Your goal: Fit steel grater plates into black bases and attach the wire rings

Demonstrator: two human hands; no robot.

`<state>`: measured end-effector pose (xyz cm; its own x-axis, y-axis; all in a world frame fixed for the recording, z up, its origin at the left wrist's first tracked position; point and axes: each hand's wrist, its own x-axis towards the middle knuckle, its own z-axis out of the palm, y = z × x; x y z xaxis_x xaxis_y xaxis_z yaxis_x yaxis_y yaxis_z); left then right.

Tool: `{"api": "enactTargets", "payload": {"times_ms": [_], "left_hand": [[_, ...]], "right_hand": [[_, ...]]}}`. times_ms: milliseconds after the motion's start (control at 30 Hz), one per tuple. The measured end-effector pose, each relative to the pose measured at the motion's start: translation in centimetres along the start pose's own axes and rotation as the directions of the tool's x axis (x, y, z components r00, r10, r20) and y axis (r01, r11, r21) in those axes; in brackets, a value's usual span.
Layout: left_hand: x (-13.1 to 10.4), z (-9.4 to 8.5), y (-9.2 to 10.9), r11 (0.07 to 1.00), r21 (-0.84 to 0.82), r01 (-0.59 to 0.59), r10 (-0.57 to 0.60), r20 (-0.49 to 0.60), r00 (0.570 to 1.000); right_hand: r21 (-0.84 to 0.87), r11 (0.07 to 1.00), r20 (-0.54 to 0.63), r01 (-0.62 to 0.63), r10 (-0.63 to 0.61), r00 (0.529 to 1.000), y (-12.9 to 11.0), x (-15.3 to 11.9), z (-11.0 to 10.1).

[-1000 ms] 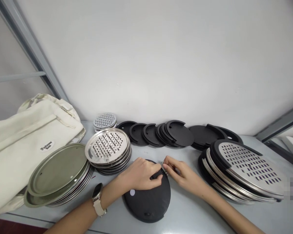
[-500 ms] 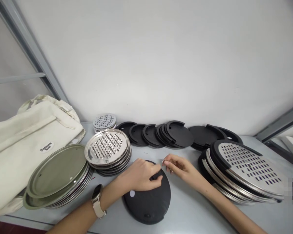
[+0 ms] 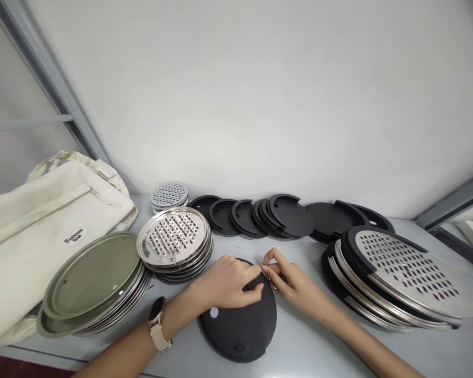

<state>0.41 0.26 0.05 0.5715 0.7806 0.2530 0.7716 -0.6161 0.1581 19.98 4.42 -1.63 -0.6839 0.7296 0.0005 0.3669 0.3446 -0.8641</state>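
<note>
A round black disc [image 3: 240,325] lies on the table in front of me, with a pale round spot and a small dark slot on its face. Over its far part is my left hand [image 3: 230,281], closed, finger and thumb near a small dark part at the disc's far edge. What that hand grips, if anything, I cannot make out. At the disc's far right edge, my right hand [image 3: 289,278] pinches thumb and forefinger together on something too small to name. The fingertips of both hands almost meet.
On the left stand a stack of olive-green round trays [image 3: 92,278] and a stack of perforated metal discs [image 3: 173,236], beside a cream bag [image 3: 55,226]. Black rimmed discs [image 3: 289,218] line the wall. Larger perforated discs [image 3: 410,268] are stacked at right.
My right hand has shifted slightly, bringing its pinched fingertips closer to the disc's far edge and to my left hand. My left hand and the disc have barely moved.
</note>
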Motion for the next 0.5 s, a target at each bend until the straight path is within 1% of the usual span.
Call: {"api": "enactTargets", "payload": {"times_ms": [233,500], "left_hand": [[-0.02,0.19,-0.03,1.000,-0.009,-0.008,0.007,-0.038,0.999],[-0.06,0.34,-0.16,1.000,-0.005,-0.005,0.005,-0.030,1.000]], "right_hand": [[-0.027,0.999,0.005,0.029,-0.029,1.000,-0.11,0.03,0.41],[-0.015,0.999,0.006,0.030,-0.030,1.000,-0.14,-0.04,0.47]]}}
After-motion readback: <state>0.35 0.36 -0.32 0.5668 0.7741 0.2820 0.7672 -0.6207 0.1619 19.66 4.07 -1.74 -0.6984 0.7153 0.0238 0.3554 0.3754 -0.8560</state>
